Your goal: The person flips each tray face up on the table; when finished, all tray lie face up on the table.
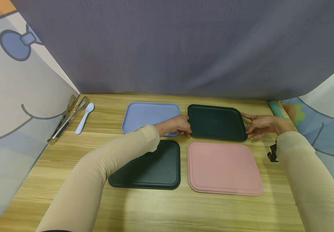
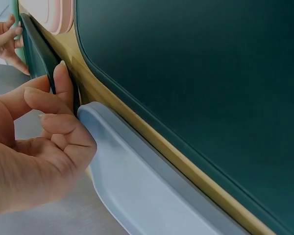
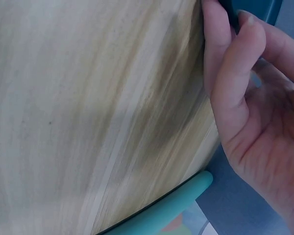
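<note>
A dark green tray (image 1: pixel 216 124) lies at the back right of the table, held at both ends. My left hand (image 1: pixel 180 125) pinches its left edge between thumb and finger, seen closely in the left wrist view, where the hand (image 2: pixel 49 142) also overlaps the end of a light blue tray (image 2: pixel 137 181). At the opposite end, my right hand (image 1: pixel 258 125) grips the right edge near the front corner; in the right wrist view just a corner of the tray (image 3: pixel 264 10) shows. Whether the tray is raised off the wood I cannot tell.
A pink tray (image 1: pixel 224 169) sits in front of the held one, and another dark green tray (image 1: pixel 152 170) lies front left, partly under my left sleeve. Tongs (image 1: pixel 71 117) and a pale blue spoon (image 1: pixel 84 119) lie far left. A teal rod-like object (image 1: pixel 276 109) is at the right edge.
</note>
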The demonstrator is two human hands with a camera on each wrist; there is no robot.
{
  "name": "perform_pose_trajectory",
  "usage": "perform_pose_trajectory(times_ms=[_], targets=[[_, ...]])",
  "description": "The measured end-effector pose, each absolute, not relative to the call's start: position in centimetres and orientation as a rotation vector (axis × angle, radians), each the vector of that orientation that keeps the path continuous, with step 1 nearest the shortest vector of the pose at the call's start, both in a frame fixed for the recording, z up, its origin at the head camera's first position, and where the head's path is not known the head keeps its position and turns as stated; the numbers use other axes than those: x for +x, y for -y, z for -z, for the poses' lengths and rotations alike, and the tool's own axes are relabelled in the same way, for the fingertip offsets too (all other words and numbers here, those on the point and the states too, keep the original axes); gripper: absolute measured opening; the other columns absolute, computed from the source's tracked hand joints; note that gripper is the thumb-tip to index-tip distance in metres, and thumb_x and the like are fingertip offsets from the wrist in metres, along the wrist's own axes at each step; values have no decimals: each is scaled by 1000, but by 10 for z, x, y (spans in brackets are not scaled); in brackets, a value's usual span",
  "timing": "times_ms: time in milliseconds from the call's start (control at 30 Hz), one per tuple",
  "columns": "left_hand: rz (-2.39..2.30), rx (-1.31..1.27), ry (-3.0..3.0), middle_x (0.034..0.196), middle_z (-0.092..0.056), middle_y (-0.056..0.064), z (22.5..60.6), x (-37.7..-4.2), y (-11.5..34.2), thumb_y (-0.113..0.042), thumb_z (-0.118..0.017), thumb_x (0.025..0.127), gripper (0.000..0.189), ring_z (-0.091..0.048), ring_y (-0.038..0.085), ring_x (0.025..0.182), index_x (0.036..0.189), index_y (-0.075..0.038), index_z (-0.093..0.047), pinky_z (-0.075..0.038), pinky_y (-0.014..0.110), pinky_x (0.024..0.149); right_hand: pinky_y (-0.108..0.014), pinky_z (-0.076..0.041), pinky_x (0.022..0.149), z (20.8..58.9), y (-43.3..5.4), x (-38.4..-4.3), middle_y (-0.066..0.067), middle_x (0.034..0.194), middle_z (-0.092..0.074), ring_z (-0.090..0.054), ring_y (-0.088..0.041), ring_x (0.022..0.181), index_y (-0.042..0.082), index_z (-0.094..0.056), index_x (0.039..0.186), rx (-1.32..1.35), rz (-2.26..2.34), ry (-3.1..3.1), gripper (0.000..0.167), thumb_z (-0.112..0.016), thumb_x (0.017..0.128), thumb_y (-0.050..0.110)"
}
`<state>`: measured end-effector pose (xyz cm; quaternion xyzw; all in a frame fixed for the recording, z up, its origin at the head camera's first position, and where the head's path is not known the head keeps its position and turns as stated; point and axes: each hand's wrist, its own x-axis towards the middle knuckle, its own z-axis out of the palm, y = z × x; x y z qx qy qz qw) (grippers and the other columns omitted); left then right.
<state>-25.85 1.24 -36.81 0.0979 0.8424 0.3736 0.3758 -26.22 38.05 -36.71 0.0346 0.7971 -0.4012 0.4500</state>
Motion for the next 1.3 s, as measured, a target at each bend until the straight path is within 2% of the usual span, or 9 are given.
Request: perform_pose_trajectory(times_ms=[133,233,333,700,800,1033,1100,1200,1300], targets=[[-976,255,-2143,89,-77,10,368,-259,-12,-7,-64,97,88,-49,8,51,161,-3,-5,-34,23,56,-35,-59,77,368,-380,-262,-19,116,-55,-72,-17,88,27,33,151,89,992,-1973,114,-63,95,5],[-968,253,-2148,84,-76,8,367,-260,-12,-8,-65,97,89,-50,8,51,161,-5,-4,-34,22,54,-37,-59,77,367,-379,-261,-36,140,-35,-72,-18,90,30,32,152,95,999,-1971,112,-62,95,4],[-932,252,-2166,77,-75,4,366,-260,-13,-9,-65,97,89,-46,9,49,161,-6,-4,-29,20,49,-37,-59,78,367,-378,-260,-43,149,-16,-71,-19,91,29,32,151,87,1003,-1968,111,-60,96,4],[-888,247,-2187,70,-71,1,367,-261,-14,-10,-65,97,87,-42,9,46,161,-6,-6,-26,20,46,-38,-59,79,370,-379,-263,-43,149,-17,-71,-19,91,29,32,152,85,998,-1982,109,-59,97,3],[-887,253,-2195,70,-71,1,367,-260,-14,-9,-64,97,86,-42,9,45,161,-4,-7,-26,19,45,-38,-59,78,370,-378,-263,-41,146,-23,-71,-19,91,28,31,152,84,995,-1989,110,-60,96,3],[-866,263,-2219,69,-70,0,368,-260,-15,-8,-64,97,83,-40,9,44,160,-1,-11,-26,19,45,-38,-59,80,367,-376,-264,-46,151,-13,-71,-19,92,29,31,152,79,989,-1984,109,-58,96,3],[-862,262,-2223,69,-70,0,368,-259,-15,-8,-64,97,82,-39,9,45,160,-1,-12,-26,20,46,-38,-59,79,367,-376,-264,-43,146,-23,-71,-19,91,28,31,152,77,983,-1994,108,-58,97,3],[-850,272,-2224,69,-69,0,367,-258,-15,-8,-64,97,81,-39,10,46,160,0,-13,-27,20,47,-37,-60,77,367,-374,-264,-29,127,-45,-71,-19,88,28,29,153,89,980,-2010,108,-59,96,3],[-846,281,-2217,70,-69,1,367,-258,-16,-8,-63,98,80,-40,10,48,160,1,-13,-28,21,50,-36,-60,76,367,-373,-264,-16,111,-51,-71,-18,86,29,29,154,100,977,-2015,107,-58,96,3]])
